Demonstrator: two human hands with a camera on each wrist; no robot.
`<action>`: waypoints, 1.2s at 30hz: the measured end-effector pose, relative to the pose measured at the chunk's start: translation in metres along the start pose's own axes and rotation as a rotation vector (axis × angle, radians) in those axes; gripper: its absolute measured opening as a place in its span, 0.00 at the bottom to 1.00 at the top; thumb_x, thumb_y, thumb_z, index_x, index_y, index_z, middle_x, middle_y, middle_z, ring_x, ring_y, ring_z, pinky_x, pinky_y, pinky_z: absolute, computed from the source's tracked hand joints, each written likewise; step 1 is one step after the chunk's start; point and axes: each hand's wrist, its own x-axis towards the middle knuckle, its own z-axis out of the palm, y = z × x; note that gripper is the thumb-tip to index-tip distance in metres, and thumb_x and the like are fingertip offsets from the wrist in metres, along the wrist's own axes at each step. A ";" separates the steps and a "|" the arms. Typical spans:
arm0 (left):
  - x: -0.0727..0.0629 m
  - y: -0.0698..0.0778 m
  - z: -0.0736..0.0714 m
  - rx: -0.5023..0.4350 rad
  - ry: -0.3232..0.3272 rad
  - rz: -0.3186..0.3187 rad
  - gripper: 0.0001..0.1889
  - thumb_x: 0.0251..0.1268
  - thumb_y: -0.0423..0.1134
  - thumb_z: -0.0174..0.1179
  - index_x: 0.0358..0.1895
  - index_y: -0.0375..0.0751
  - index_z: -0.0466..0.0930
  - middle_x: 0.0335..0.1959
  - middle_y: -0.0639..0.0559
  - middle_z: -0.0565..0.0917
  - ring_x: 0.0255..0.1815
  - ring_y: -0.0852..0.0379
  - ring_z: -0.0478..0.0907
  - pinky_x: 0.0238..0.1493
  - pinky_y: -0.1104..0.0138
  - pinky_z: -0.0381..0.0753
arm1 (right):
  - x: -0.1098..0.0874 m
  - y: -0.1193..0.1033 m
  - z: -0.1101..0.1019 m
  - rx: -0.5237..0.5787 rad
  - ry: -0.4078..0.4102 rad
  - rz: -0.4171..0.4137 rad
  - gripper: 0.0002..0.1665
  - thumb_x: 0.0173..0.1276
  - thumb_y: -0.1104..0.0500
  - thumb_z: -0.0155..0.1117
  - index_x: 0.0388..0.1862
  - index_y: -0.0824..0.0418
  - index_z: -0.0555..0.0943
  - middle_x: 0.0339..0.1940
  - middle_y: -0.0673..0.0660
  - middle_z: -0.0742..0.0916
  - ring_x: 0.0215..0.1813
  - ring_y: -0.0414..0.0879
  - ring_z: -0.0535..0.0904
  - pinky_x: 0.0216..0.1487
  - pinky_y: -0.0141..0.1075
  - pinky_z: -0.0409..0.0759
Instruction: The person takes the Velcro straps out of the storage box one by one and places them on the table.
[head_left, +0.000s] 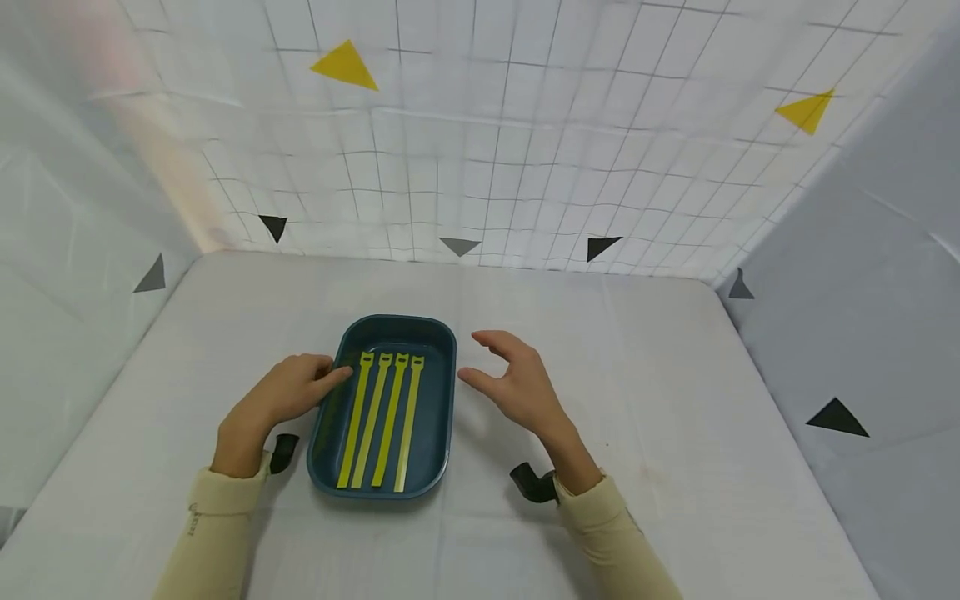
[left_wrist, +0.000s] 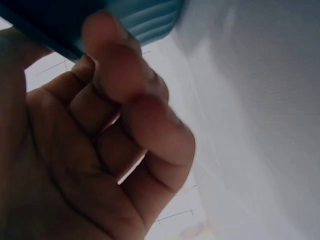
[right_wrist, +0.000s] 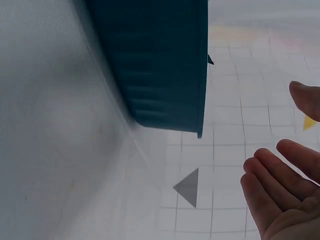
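Observation:
A dark teal tray with rounded corners rests on the white table. Inside lie several yellow-green cable straps, side by side, slotted heads toward the far end. My left hand grips the tray's left rim, the thumb over the edge and the fingers outside the wall. In the left wrist view, curled fingers show below the tray's ribbed side. My right hand hovers just off the tray's right side, thumb and fingers spread apart and holding nothing. From the right wrist, the tray wall appears apart from the fingertips.
White sheeting encloses the table at the back and both sides. Grid lines and yellow and dark triangles mark the back sheet. A black curved piece sits at the right wrist, another at the left.

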 end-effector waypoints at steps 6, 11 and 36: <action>0.002 -0.002 -0.001 -0.009 -0.017 -0.012 0.22 0.76 0.53 0.50 0.25 0.43 0.73 0.18 0.52 0.69 0.22 0.55 0.67 0.27 0.62 0.65 | 0.011 -0.008 0.010 -0.019 -0.059 0.003 0.33 0.62 0.53 0.74 0.64 0.63 0.77 0.62 0.57 0.80 0.64 0.51 0.74 0.62 0.51 0.71; 0.001 -0.002 -0.003 -0.013 -0.031 -0.014 0.22 0.76 0.53 0.51 0.27 0.42 0.76 0.19 0.52 0.69 0.23 0.55 0.67 0.28 0.62 0.66 | 0.020 -0.015 0.018 -0.016 -0.097 0.018 0.33 0.64 0.52 0.71 0.65 0.65 0.76 0.63 0.58 0.80 0.66 0.51 0.73 0.67 0.52 0.64; 0.003 0.001 -0.004 -0.021 -0.066 -0.045 0.22 0.76 0.54 0.50 0.35 0.40 0.83 0.21 0.52 0.73 0.26 0.55 0.70 0.30 0.61 0.68 | 0.058 -0.026 0.044 0.035 -0.264 0.062 0.31 0.68 0.57 0.68 0.66 0.69 0.73 0.63 0.64 0.79 0.60 0.55 0.78 0.58 0.41 0.76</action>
